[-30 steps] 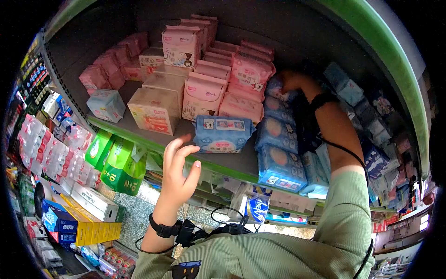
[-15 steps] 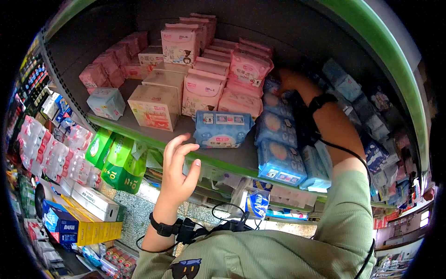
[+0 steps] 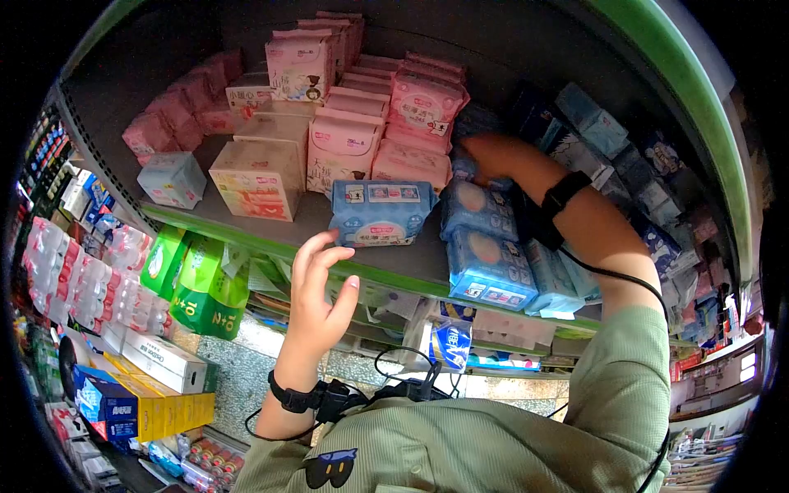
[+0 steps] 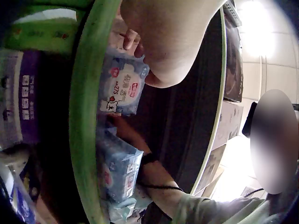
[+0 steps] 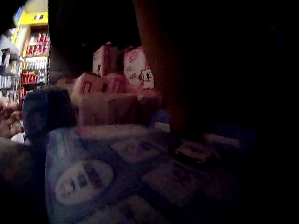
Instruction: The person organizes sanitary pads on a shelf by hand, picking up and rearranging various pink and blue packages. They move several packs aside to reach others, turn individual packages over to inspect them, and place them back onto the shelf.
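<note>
In the head view, the left hand (image 3: pixel 319 300) is at the shelf's front edge, fingers loosely bent and holding nothing, its fingertips by the lower left corner of a blue package (image 3: pixel 382 215). The left wrist view shows that package (image 4: pixel 124 86) beside the hand's fingers (image 4: pixel 131 39). The right hand (image 3: pixel 491 158) reaches into the shadow at the back of a row of blue packages (image 3: pixel 491 267), right of the pink packages (image 3: pixel 419 164). Its fingertips are hidden, so any grip cannot be made out. A dark blue package surface (image 5: pixel 154 177) fills the lower right wrist view.
Beige boxes (image 3: pixel 255 181) and a small pale blue package (image 3: pixel 173 179) stand on the left of the shelf. More packages (image 3: pixel 592 115) are stacked right of the right forearm. A green rim (image 3: pixel 279 253) runs along the shelf front. Below are green packs (image 3: pixel 209 287) and yellow cartons (image 3: pixel 177 411).
The head view has shifted, so the shelf goods appear further left and higher. The right hand has come slightly forward along the blue row. The left hand stays by the front blue package.
</note>
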Motion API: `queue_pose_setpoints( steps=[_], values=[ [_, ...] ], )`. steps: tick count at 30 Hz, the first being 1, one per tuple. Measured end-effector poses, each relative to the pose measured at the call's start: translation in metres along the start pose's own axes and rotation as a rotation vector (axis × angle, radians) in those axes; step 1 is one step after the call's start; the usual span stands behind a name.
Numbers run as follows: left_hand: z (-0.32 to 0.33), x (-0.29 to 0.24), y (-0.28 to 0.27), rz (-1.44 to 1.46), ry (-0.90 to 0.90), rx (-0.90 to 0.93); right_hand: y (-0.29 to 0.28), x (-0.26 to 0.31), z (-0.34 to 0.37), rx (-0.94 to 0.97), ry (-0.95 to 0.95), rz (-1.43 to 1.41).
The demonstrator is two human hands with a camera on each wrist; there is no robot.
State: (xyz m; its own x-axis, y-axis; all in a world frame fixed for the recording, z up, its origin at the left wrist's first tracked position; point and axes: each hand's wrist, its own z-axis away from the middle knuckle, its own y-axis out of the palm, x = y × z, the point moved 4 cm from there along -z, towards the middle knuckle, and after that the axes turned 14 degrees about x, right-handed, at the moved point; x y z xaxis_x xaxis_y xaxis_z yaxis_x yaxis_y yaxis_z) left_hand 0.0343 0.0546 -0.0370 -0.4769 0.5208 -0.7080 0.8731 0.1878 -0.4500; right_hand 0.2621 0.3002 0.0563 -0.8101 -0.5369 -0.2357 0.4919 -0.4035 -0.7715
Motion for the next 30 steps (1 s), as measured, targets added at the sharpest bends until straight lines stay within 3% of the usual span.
queue_pose_setpoints(
  steps=[6,12,15,18,21,24,26,28,30],
  values=[
    [0.004,-0.002,-0.001,-0.008,0.007,0.018,-0.009,-0.052,-0.025,0.160,0.042,-0.238],
    [0.009,0.000,-0.004,-0.011,0.002,0.024,-0.020,-0.054,-0.004,0.033,-0.097,-0.321],
    [0.010,0.001,-0.005,0.009,-0.005,0.024,-0.022,-0.066,-0.028,-0.061,-0.200,-0.232],
    [0.011,-0.001,-0.003,0.017,0.001,0.031,-0.022,-0.072,-0.026,-0.288,-0.078,-0.314],
    [0.012,-0.002,-0.001,0.015,0.003,0.039,-0.004,-0.090,-0.045,-0.229,0.154,-0.628],
    [0.013,0.000,0.000,0.020,-0.003,0.037,-0.015,-0.043,0.000,-0.274,0.181,-0.643],
    [0.013,0.000,0.001,0.027,-0.013,0.039,-0.005,-0.034,0.015,-0.432,0.052,-0.353],
    [0.013,-0.001,0.002,0.035,-0.024,0.047,-0.005,-0.027,0.022,-0.433,-0.017,-0.130],
    [0.012,-0.002,0.005,0.046,-0.011,0.051,-0.008,-0.022,0.023,-0.285,-0.027,0.017]
  ],
)
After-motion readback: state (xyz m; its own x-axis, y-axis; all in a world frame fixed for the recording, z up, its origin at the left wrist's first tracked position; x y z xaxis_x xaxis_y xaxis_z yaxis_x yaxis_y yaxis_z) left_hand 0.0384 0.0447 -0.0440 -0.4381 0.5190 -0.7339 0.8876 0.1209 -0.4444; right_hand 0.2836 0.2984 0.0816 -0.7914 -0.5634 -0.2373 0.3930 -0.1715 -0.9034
